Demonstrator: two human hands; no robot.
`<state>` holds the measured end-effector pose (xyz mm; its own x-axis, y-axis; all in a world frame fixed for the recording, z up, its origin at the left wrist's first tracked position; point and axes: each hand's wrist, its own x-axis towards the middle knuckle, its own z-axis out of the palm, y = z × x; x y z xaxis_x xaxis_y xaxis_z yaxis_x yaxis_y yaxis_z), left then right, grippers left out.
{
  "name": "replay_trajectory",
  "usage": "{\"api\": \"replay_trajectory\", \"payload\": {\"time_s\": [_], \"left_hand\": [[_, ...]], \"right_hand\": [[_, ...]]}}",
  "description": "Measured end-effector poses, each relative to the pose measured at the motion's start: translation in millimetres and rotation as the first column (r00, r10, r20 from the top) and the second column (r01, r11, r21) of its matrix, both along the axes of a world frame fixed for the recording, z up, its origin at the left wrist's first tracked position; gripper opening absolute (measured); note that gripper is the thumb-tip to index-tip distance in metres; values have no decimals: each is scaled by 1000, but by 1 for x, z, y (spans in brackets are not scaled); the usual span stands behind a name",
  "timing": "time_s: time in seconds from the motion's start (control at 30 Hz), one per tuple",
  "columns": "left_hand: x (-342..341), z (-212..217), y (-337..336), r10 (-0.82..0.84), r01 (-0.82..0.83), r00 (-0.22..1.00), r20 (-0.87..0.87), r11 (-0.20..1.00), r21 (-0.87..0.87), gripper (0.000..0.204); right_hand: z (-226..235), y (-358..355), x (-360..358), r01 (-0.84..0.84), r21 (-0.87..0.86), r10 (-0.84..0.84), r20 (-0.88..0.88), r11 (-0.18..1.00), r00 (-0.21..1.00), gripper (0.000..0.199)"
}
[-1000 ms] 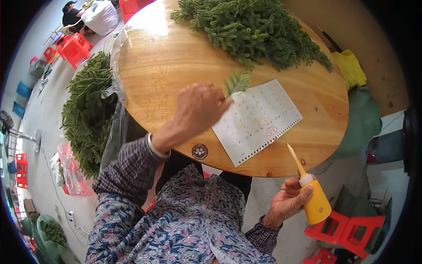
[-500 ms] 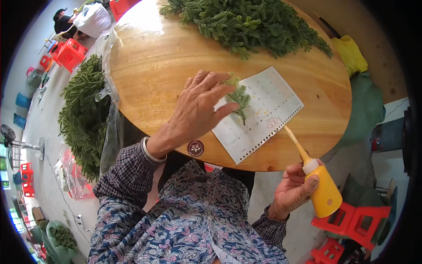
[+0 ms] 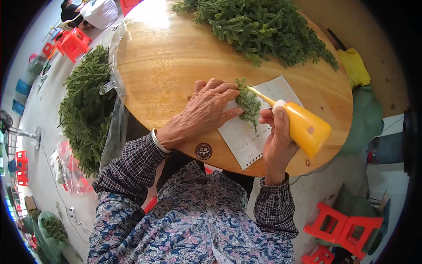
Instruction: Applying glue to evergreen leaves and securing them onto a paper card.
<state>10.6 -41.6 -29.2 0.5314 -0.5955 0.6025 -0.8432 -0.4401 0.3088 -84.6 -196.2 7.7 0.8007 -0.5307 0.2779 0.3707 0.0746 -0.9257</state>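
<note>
Working nozzle-to-sprig right now. Clock is centred on the fir sprig [image 3: 250, 109], 12 away from me.

Sprig: mostly on the printed sheet [image 3: 239, 145]; upper end pokes past the sheet's edge at 11, over the wooden table [image 3: 162, 83]. Stem end points about 6.

Left hand [image 3: 206, 108]: at 9, palm down, thumb and fingers spread, tips right at the sprig's edge. Looks like steadying, but I can't tell from here whether they pinch it, press it or just touch.

Right hand [image 3: 278, 143]: between 4 and 5, wrapped round the yellow squeeze bottle [image 3: 310, 130]. Bottle is tilted, base toward 4, long nozzle [image 3: 263, 97] running up to the sprig's top end at 12. Can't tell if the tip touches needles or sits just above, or if I'm squeezing. No bead visible.

Step in hand, my read: lining the tip up on the sprig's upper end. From this pose the next move would call for a still left hand, a fixed tip and light, even pressure from the right. Risk: a nudge from the nozzle could slide the sprig, since it seems light.

Around: big fir pile [image 3: 268, 33] at 12, well apart from the sprig; bagged branches [image 3: 85, 119] far out at 9, off the table; round dark sticker [image 3: 203, 151] between 7 and 8.
</note>
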Motion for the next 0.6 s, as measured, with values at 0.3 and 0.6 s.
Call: {"api": "replay_trajectory", "payload": {"time_s": [0.3,0.6], "left_hand": [[-7,1,-6,63,-65,996,68,997,32,36],[-9,3,-9,53,-55,996,72,998,25,35]], "right_hand": [[6,-5,2,-11,48,14,-58,999,998,26],[7,-9,2,-16,27,18,-72,1000,997,26]]}}
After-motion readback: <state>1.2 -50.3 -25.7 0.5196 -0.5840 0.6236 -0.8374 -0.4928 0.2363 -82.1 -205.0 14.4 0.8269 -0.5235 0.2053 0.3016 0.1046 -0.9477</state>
